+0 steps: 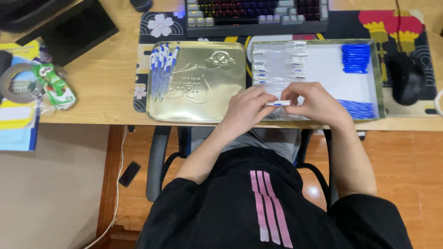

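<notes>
My left hand [247,108] and my right hand [317,103] meet over the near edge of a shallow tin tray [379,87]; together they pinch a small white pen part with a blue tip [278,103]. Inside the tray lie clear pen barrels [277,64] at the left, a pile of blue caps [356,58] at the far right and blue refills [357,109] at the near right. To the left, a gold tin lid [203,85] lies upside down, with several assembled blue-and-white pens [162,69] on its left side.
A keyboard [256,16] sits behind the tins on a patterned desk mat [147,27]. A black mouse [407,78] is at the right. A green drink carton [55,85], a tape roll [18,83] and papers lie at the left. A phone [129,173] lies on the floor.
</notes>
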